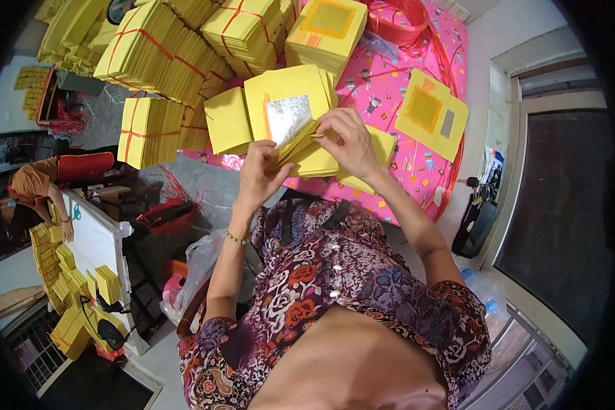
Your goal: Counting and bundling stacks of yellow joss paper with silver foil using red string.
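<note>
Both my hands work on a stack of yellow paper sheets (287,96) lying on a pink patterned table cover (383,82). The top sheet carries a square of silver foil (288,117). My left hand (261,172) grips the near edge of the stack from below. My right hand (348,142) pinches a folded yellow sheet (307,137) at the foil's lower right corner. More loose yellow sheets (229,121) lie just to the left of the stack.
Bundles of yellow paper tied with red string (184,61) pile up at the back left. A yellow sheet with a gold square (432,115) lies to the right. Another person (37,188) sits at the left by a white table (99,242) with small yellow stacks.
</note>
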A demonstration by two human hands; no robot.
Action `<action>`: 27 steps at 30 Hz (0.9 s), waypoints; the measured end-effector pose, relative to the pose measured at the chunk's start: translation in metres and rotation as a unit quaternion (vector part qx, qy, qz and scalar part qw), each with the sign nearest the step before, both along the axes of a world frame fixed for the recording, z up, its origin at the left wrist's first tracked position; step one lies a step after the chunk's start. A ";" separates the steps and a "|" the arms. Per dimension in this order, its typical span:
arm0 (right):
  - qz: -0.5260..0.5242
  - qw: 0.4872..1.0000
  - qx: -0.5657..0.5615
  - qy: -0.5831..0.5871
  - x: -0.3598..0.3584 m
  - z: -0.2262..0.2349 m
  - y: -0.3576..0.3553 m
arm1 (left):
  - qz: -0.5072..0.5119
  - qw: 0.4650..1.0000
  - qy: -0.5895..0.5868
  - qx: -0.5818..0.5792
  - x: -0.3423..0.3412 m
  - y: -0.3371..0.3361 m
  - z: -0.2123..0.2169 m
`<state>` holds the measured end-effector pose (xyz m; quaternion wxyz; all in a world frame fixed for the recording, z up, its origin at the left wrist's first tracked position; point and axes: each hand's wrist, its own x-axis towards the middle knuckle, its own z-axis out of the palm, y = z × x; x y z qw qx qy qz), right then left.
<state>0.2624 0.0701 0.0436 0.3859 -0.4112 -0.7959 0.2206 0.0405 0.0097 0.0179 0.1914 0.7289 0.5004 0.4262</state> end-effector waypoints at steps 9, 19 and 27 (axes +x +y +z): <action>0.061 0.997 0.054 -0.011 -0.001 0.030 0.006 | 0.057 0.988 0.141 -0.022 0.026 0.007 0.039; -0.021 0.934 -0.158 0.320 0.007 0.028 0.017 | 0.145 0.978 -0.061 0.136 0.003 -0.009 0.083; -0.010 0.907 -0.208 0.365 0.013 0.020 0.017 | 0.080 0.942 -0.326 -0.010 -0.006 -0.012 0.019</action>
